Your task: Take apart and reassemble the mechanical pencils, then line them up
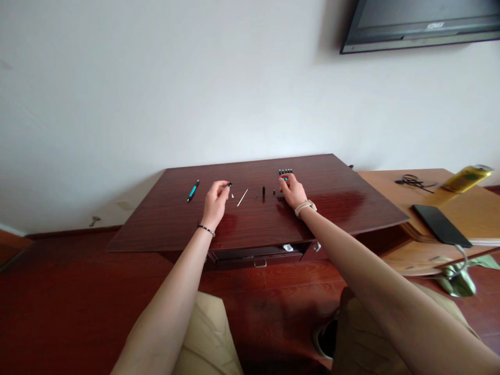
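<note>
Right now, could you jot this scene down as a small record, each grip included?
Left grip: pinching a dark piece
Right grip: at a blue bit; whether held is unclear
Table, left end: blue-and-black pen
Between hands: white stick, black piece
Beyond right grip: row of black tips
Wall: TV, upper right

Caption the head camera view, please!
Left hand pinching a small black piece above a glossy brown table, near a slim turquoise and black pen.
</note>
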Demonstrator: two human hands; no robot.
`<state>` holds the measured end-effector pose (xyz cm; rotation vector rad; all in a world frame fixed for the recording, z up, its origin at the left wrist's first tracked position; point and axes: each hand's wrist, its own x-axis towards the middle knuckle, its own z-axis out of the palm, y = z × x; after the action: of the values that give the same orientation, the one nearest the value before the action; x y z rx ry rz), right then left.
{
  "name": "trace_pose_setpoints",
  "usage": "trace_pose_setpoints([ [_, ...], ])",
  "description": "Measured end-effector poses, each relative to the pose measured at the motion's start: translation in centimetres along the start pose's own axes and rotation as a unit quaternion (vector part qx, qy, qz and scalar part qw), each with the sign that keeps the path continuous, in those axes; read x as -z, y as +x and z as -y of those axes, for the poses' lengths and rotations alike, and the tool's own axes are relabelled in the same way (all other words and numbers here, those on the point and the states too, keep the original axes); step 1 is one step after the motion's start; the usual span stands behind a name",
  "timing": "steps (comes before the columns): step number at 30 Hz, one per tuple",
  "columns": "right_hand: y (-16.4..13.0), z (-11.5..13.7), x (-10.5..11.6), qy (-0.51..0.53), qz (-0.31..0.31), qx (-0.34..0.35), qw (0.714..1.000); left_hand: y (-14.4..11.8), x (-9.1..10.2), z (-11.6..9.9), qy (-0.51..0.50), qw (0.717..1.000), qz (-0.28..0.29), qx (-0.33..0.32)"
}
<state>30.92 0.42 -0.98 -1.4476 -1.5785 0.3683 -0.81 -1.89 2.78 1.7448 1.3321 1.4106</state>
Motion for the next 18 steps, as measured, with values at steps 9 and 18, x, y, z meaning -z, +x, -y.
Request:
trace_pose_setpoints([
  [9,-0.3,0.3,0.3,0.006,-0.002,0.014,1.000,-2.0,0.5,-2.4,0.089,0.988,0.094,-0.078],
  [18,-1.3,1.8,1.1,0.006,-0.001,0.063,0.998,-2.6,-1.3,-1.7,-0.073,0.994,0.084,-0.001],
])
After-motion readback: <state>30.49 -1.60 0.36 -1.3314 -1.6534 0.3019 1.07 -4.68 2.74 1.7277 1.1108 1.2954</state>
